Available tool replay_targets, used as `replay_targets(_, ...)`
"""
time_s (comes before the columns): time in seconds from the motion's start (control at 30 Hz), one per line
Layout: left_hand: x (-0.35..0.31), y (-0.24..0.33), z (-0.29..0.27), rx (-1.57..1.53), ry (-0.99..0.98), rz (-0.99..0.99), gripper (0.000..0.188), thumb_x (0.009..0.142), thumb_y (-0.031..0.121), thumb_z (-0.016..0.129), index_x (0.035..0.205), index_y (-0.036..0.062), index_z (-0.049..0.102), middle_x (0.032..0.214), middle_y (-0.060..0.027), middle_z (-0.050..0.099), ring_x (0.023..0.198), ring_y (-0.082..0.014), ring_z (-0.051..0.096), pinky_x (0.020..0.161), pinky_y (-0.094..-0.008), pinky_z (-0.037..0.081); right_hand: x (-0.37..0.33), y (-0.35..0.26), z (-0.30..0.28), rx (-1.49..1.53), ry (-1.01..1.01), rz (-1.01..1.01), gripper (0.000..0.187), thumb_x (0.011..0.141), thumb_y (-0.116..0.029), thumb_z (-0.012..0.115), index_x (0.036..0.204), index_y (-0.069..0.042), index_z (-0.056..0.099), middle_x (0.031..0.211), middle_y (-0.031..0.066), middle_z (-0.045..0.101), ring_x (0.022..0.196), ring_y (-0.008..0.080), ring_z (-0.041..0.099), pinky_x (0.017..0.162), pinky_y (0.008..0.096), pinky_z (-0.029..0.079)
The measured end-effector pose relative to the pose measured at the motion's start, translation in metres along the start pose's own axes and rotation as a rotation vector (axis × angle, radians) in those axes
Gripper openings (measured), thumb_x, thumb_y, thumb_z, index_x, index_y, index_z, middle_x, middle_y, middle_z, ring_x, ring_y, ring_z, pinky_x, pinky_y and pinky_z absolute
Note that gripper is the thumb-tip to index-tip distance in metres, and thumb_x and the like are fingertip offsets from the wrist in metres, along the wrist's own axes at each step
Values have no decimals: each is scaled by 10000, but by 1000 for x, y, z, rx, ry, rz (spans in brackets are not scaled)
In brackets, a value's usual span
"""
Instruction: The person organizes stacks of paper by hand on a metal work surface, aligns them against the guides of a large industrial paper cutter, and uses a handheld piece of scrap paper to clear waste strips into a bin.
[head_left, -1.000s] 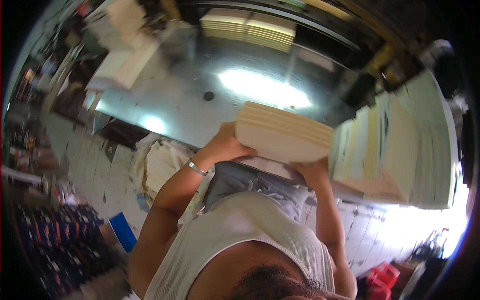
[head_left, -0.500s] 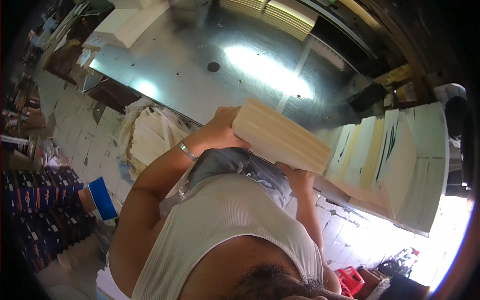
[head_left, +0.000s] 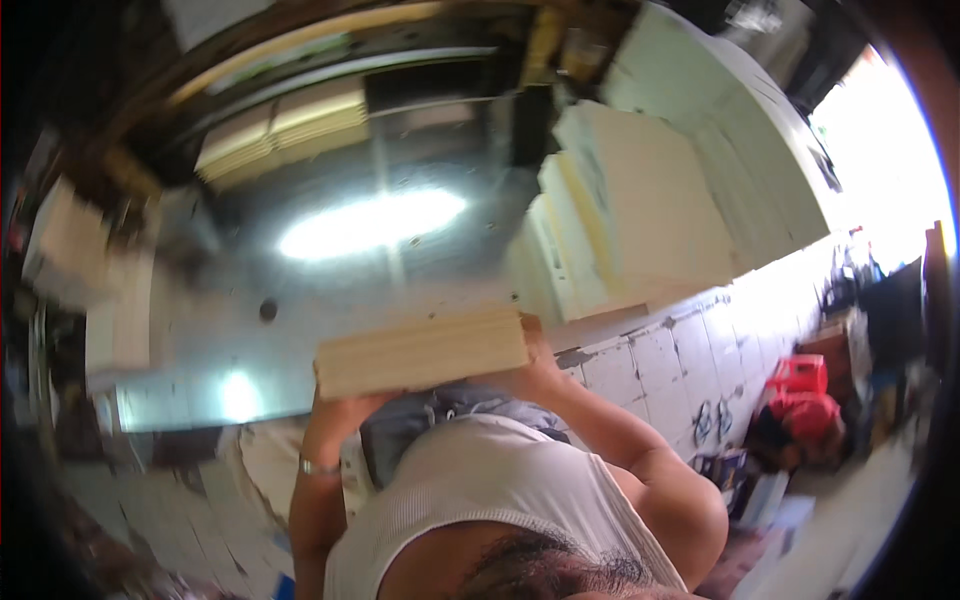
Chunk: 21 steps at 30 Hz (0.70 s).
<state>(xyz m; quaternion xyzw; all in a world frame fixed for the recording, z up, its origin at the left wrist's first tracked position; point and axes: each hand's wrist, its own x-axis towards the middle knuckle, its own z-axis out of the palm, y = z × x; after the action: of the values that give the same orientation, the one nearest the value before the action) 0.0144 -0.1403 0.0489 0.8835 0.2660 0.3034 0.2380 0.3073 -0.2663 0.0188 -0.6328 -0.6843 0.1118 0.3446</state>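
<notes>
A: What's the count in hand?
B: One pale stack (head_left: 425, 355), gripped by two: left hand (head_left: 348, 408) and right hand (head_left: 530, 374).
A: Bracelets (head_left: 319, 467)?
B: One.
A: Far yellowish stacks (head_left: 320, 115)?
B: Two, side by side.
A: Sandals (head_left: 703, 424), over on the right?
B: Two, plus one red stool (head_left: 800, 374).

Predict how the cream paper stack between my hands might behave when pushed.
The cream paper stack is probably heavy, being thick. It seems fairly stiff, running straight from left hand to right hand. It might slide apart: edge lines suggest layers.
</notes>
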Motion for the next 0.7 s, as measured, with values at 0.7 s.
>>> replay_targets(0.7,9,4,8,-198,-173,-305,531,763,281,912,1199,47,719,1138,-142,756,1036,-313,714,897,-421,554,-8,-8,-8,-59,23,99,886,626,-414,924,1320,-19,540,1232,154,630,1193,340,572,1032,462,397)
